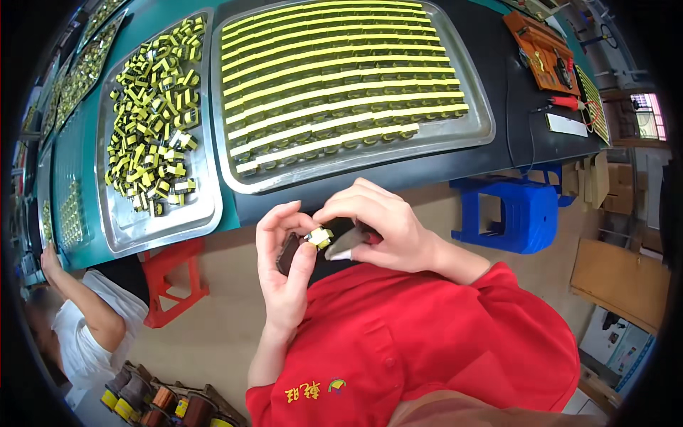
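My left hand (283,267) pinches a small yellow-taped transformer (319,237) between thumb and fingers, in front of my red shirt. Close beside it on the right, my right hand (388,224) is curled, its fingertips near the transformer. A bit of red and dark handle (370,235) shows inside the right hand; the rest of that tool is hidden. A pale cover sits on the right thumb tip. Beyond my hands, a metal tray (245,186) carries long, even rows of similar yellow-taped transformers (341,75).
Left of that tray, another metal tray (124,245) holds a loose heap of transformers. A red-handled soldering iron (565,102) and an orange tool box (544,53) lie at the right. Blue stool (509,213), red stool (174,281); a co-worker's arm (85,306) at left. Wire spools (163,398) stand lower left.
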`<action>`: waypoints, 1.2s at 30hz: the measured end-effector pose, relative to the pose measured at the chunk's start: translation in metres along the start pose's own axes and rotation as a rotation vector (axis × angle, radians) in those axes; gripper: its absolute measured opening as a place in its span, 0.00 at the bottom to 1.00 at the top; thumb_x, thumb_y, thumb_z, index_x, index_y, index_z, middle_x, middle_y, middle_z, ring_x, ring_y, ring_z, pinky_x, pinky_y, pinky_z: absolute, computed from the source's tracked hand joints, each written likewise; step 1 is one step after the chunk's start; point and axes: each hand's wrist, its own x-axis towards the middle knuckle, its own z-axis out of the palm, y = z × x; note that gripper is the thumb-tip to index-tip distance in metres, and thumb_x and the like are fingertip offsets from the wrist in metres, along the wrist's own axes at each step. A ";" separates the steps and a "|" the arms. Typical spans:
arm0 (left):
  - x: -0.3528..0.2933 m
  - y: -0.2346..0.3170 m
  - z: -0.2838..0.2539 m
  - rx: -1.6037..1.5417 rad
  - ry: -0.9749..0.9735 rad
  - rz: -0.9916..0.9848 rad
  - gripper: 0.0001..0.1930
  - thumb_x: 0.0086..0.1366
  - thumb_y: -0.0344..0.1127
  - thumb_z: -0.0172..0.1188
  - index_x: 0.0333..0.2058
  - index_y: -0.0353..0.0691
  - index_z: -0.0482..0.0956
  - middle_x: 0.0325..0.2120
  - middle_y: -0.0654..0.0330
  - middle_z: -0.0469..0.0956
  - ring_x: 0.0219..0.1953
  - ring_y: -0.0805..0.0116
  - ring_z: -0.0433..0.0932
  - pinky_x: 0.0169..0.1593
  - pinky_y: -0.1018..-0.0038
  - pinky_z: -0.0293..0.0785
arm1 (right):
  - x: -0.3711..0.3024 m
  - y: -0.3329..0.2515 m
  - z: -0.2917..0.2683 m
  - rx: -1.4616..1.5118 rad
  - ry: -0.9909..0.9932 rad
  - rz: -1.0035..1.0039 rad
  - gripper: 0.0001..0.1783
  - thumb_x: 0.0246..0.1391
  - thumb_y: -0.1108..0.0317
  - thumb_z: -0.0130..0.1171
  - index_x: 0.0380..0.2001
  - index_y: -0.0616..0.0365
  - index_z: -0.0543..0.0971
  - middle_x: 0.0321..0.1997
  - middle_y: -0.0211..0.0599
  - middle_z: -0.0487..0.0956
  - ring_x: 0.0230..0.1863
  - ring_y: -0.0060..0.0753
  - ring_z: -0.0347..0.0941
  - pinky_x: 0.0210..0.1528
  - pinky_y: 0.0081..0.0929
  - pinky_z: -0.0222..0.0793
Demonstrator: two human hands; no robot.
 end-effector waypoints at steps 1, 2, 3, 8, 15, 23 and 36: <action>0.000 -0.001 0.000 -0.028 -0.005 -0.014 0.22 0.63 0.23 0.53 0.56 0.36 0.63 0.40 0.60 0.71 0.43 0.74 0.69 0.52 0.76 0.63 | -0.002 0.002 -0.003 0.000 -0.058 0.059 0.25 0.32 0.83 0.63 0.40 0.59 0.78 0.36 0.37 0.80 0.34 0.35 0.74 0.35 0.28 0.66; -0.001 -0.004 0.000 0.008 -0.014 -0.013 0.22 0.63 0.24 0.54 0.56 0.36 0.63 0.40 0.60 0.71 0.44 0.74 0.69 0.51 0.76 0.65 | -0.004 0.003 -0.006 0.000 -0.116 0.118 0.25 0.32 0.84 0.62 0.41 0.59 0.78 0.34 0.36 0.80 0.33 0.36 0.73 0.35 0.28 0.66; 0.000 -0.004 0.001 0.001 -0.036 -0.019 0.21 0.64 0.25 0.54 0.56 0.36 0.63 0.41 0.60 0.71 0.44 0.74 0.69 0.51 0.76 0.65 | -0.005 0.002 -0.008 -0.016 -0.117 0.150 0.23 0.34 0.84 0.60 0.40 0.59 0.79 0.32 0.34 0.80 0.33 0.34 0.73 0.34 0.26 0.67; 0.001 -0.007 0.004 0.137 -0.052 -0.008 0.22 0.65 0.31 0.54 0.57 0.37 0.63 0.47 0.58 0.71 0.43 0.76 0.71 0.32 0.86 0.61 | -0.017 0.002 -0.041 -0.041 0.067 0.296 0.15 0.43 0.80 0.63 0.38 0.61 0.79 0.35 0.34 0.80 0.33 0.26 0.73 0.36 0.22 0.67; 0.001 -0.010 -0.002 0.136 -0.061 -0.057 0.17 0.65 0.28 0.56 0.53 0.39 0.69 0.46 0.62 0.71 0.44 0.79 0.71 0.37 0.84 0.64 | -0.026 0.019 -0.105 -0.674 0.343 0.304 0.18 0.43 0.86 0.57 0.40 0.62 0.78 0.32 0.32 0.75 0.27 0.20 0.64 0.33 0.19 0.64; -0.002 -0.011 -0.010 0.105 -0.069 -0.072 0.13 0.65 0.26 0.56 0.49 0.38 0.73 0.42 0.65 0.74 0.37 0.84 0.69 0.36 0.86 0.62 | -0.016 0.025 -0.099 -0.784 0.242 0.296 0.20 0.42 0.86 0.58 0.41 0.59 0.79 0.28 0.36 0.73 0.24 0.28 0.65 0.30 0.25 0.64; 0.014 0.025 -0.051 1.127 0.156 0.560 0.12 0.56 0.22 0.62 0.40 0.37 0.78 0.34 0.61 0.77 0.31 0.71 0.75 0.31 0.76 0.68 | -0.039 0.038 -0.106 -0.561 0.316 0.511 0.18 0.55 0.85 0.53 0.50 0.67 0.73 0.47 0.40 0.79 0.49 0.25 0.75 0.53 0.22 0.68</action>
